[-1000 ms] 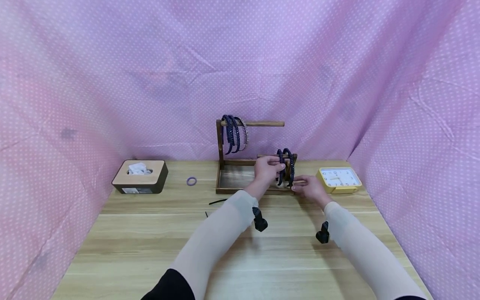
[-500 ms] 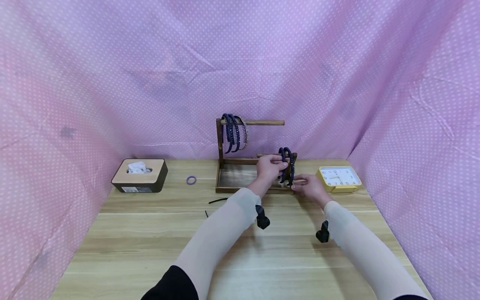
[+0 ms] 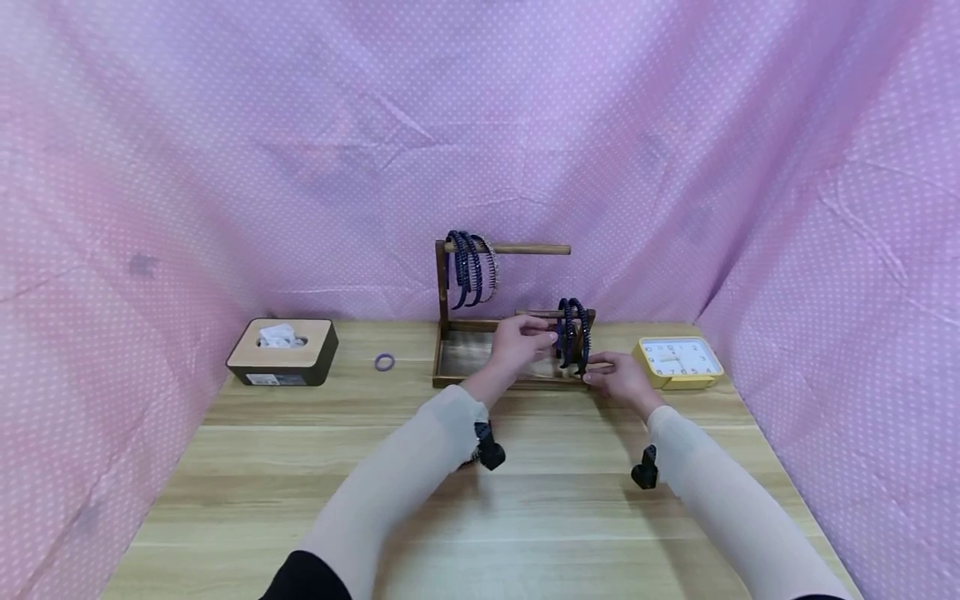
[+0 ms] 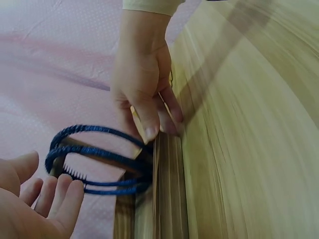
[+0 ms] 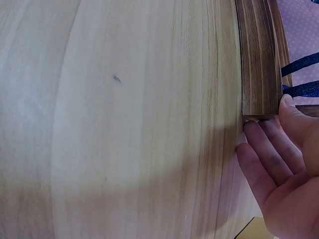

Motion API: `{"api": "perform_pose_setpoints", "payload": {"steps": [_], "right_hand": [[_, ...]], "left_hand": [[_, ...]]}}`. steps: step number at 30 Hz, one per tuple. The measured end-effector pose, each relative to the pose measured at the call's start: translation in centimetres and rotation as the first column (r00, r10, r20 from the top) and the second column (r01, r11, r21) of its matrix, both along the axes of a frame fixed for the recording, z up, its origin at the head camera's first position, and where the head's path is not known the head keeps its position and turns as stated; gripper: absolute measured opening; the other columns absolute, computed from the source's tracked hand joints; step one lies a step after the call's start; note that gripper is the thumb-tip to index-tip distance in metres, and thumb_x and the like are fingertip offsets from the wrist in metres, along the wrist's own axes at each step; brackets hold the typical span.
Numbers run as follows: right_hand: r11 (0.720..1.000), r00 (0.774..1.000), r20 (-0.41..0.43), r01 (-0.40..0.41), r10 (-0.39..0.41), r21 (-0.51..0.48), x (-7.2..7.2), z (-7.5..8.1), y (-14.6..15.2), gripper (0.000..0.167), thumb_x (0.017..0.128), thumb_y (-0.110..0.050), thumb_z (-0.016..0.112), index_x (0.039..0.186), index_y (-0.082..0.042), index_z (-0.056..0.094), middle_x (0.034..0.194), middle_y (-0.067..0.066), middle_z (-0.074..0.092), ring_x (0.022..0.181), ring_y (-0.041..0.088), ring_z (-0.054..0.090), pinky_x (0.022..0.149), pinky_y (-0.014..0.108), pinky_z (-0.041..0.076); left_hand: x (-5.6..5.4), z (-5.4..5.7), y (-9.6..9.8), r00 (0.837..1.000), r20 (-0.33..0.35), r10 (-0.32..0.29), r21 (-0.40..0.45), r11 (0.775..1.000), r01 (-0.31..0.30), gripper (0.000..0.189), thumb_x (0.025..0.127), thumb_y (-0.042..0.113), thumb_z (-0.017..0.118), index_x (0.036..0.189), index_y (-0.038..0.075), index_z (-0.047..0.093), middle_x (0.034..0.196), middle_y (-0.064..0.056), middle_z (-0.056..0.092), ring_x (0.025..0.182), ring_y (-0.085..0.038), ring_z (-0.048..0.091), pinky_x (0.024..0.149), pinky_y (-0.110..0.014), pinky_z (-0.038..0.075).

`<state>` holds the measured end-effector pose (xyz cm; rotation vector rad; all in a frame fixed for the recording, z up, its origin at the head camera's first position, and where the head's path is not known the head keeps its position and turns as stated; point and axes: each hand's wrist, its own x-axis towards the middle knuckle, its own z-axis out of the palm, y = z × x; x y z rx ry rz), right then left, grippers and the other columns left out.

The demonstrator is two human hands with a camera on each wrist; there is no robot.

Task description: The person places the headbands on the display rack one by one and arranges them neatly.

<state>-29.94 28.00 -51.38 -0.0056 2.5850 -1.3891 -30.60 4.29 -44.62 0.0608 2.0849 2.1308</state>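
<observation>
In the head view, a dark wooden rack [image 3: 442,287] with a low tray base carries dark braided headbands on two bars. My left hand [image 3: 516,343] is beside the lower bar, its fingers extended and apart from the two dark blue toothed headbands [image 3: 585,333] hanging there. The left wrist view shows these headbands [image 4: 94,151] close to the left fingertips [image 4: 75,191]. My right hand [image 3: 621,379] holds the rack's front right corner. In the right wrist view its thumb [image 5: 286,101] lies at the tray rim near a headband end, fingers against the outer side.
More headbands [image 3: 467,268], one with a light beaded edge, hang on the upper bar. A yellow clock [image 3: 681,360] stands right of my right hand. A tissue box [image 3: 281,354] and a purple ring [image 3: 384,362] lie left. A dark beaded item [image 3: 471,458] is mostly hidden under my left forearm.
My left hand first pushed a headband rightward along the lower bar, then let go and drew back to the left. The right hand has stayed at the rack's corner.
</observation>
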Motion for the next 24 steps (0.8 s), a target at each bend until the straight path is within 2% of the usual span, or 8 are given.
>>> {"api": "perform_pose_setpoints", "payload": {"steps": [4,8,11,15,20,24], "right_hand": [[1.0,1.0,0.0,-0.003,0.003,0.0,0.0,0.1,0.0,0.047,0.097,-0.011,0.071,0.139,0.006,0.056,0.125,0.028,0.068,0.1,0.032,0.074,0.079,0.04,0.063],[1.0,1.0,0.013,-0.007,0.007,0.004,0.0,0.1,0.0,0.048,0.098,-0.013,0.071,0.14,0.005,0.055,0.126,0.027,0.068,0.104,0.033,0.073,0.081,0.041,0.063],[1.0,1.0,0.025,-0.001,0.001,0.007,0.1,0.1,0.1,0.049,0.098,-0.013,0.071,0.141,0.005,0.055,0.127,0.026,0.068,0.107,0.033,0.072,0.083,0.041,0.063],[1.0,0.999,0.035,0.014,-0.014,-0.003,0.2,-0.1,0.1,0.049,0.098,-0.013,0.071,0.142,0.003,0.055,0.129,0.026,0.068,0.109,0.032,0.072,0.084,0.04,0.063],[1.0,1.0,0.028,0.007,-0.007,-0.012,0.3,0.0,-0.2,0.049,0.098,-0.013,0.07,0.141,0.004,0.055,0.128,0.027,0.068,0.108,0.033,0.073,0.084,0.041,0.063],[1.0,1.0,0.011,0.0,0.0,-0.002,0.3,0.2,-0.2,0.048,0.098,-0.011,0.07,0.14,0.006,0.055,0.126,0.028,0.068,0.104,0.033,0.073,0.083,0.042,0.063]], "left_hand": [[0.9,0.4,-3.3,0.998,0.005,-0.066,-0.068,0.996,0.066,0.03,0.094,0.009,0.075,0.121,-0.002,0.069,0.104,-0.014,0.072,0.085,-0.023,0.072,0.084,-0.045,0.063],[2.2,0.4,-6.6,0.989,0.022,-0.145,-0.205,0.968,0.146,0.028,0.094,0.011,0.075,0.119,-0.002,0.07,0.102,-0.012,0.072,0.095,-0.034,0.072,0.082,-0.043,0.064],[3.3,-0.1,-8.7,0.974,-0.014,-0.226,-0.361,0.909,0.205,0.026,0.091,0.011,0.077,0.113,-0.002,0.072,0.098,-0.011,0.073,0.093,-0.032,0.071,0.078,-0.036,0.063],[4.9,-1.2,-10.9,0.938,-0.116,-0.326,-0.533,0.817,0.218,0.022,0.088,0.01,0.079,0.106,-0.001,0.074,0.097,-0.008,0.073,0.084,-0.016,0.066,0.073,-0.025,0.057],[6.9,-2.9,-13.4,0.881,-0.194,-0.431,-0.633,0.742,0.224,0.019,0.089,0.01,0.079,0.106,0.003,0.074,0.093,0.001,0.071,0.084,-0.01,0.063,0.076,-0.024,0.055],[8.1,-4.3,-15.0,0.833,-0.195,-0.518,-0.687,0.678,0.26,0.027,0.088,0.016,0.081,0.112,0.004,0.074,0.092,0.003,0.071,0.084,-0.007,0.063,0.076,-0.023,0.056]]}}
